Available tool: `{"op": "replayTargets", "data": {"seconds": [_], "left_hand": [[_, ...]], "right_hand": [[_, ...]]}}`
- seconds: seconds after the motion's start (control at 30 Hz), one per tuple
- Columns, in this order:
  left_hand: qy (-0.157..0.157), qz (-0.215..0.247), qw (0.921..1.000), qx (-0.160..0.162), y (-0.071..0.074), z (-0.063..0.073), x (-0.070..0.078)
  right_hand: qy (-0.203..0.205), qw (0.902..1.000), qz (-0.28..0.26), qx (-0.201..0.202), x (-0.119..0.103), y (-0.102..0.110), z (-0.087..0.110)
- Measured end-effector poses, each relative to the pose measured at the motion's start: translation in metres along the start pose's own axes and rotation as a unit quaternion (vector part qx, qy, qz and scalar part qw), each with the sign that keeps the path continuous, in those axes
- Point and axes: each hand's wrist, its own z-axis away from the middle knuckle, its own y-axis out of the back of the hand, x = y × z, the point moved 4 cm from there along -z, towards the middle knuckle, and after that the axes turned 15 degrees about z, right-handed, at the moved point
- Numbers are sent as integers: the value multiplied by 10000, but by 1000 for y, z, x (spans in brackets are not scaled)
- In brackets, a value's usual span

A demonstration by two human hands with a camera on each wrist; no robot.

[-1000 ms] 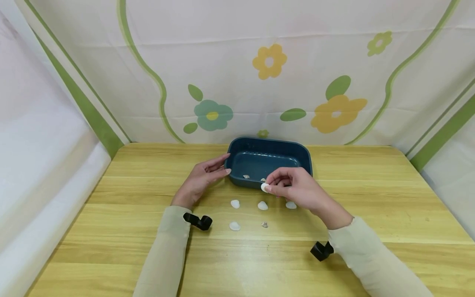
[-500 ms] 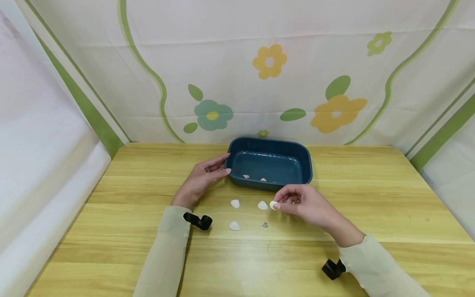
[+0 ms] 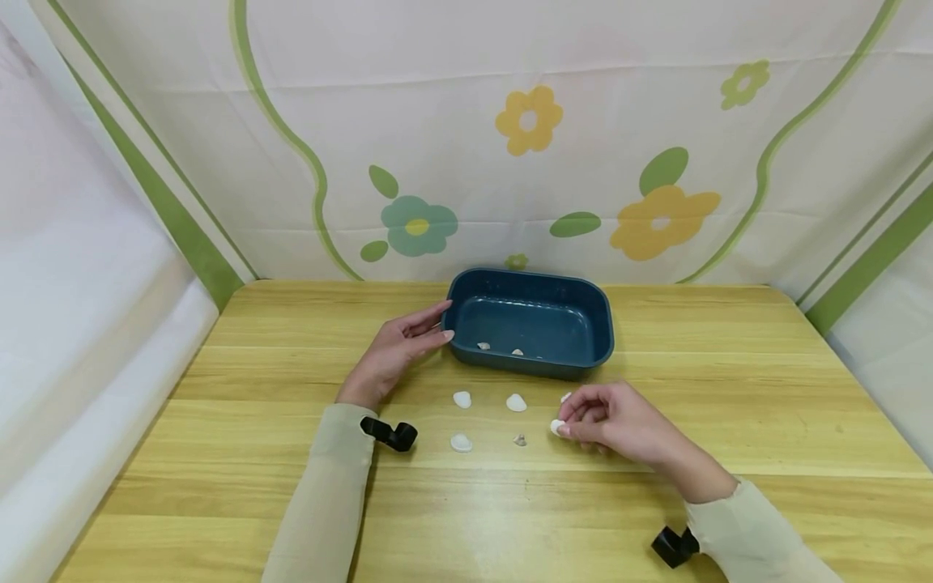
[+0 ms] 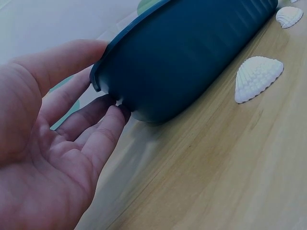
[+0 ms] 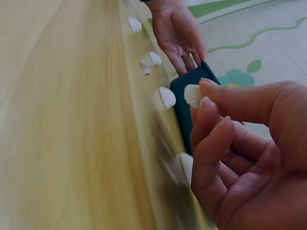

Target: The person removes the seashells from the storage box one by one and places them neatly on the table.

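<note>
Moved: since one second ago, the right hand (image 3: 615,421) has brought its held shell (image 3: 557,427) from the front rim of the blue basin (image 3: 532,320) rightward, nearer the person.
Left hand (image 3: 394,356): fingers spread, tips touching the basin's left end.
Left shells (image 3: 462,399): two white, on the tabletop (image 3: 729,389).
In basin: two small shells (image 3: 483,346).
Middle: white shell (image 3: 516,402), brownish shell (image 3: 519,440).
Right hand: thumb and finger pinch the held shell; another shell (image 3: 565,397) is partly hidden behind.
</note>
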Motion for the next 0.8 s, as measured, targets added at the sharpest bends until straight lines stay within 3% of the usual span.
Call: {"op": "replayTargets", "data": {"seconds": [0.27,0.47,0.8], "left_hand": [[10,17,10000,23,0,0,-1],[5,7,10000,27,0,2,0],[-21,-24,10000,5,0,1,0]], "right_hand": [[-10,9996,208,-185,14,3,7],[-149,9995,70,-277,19,4,10],[-225,9992,323,-95,22,6,10]]}}
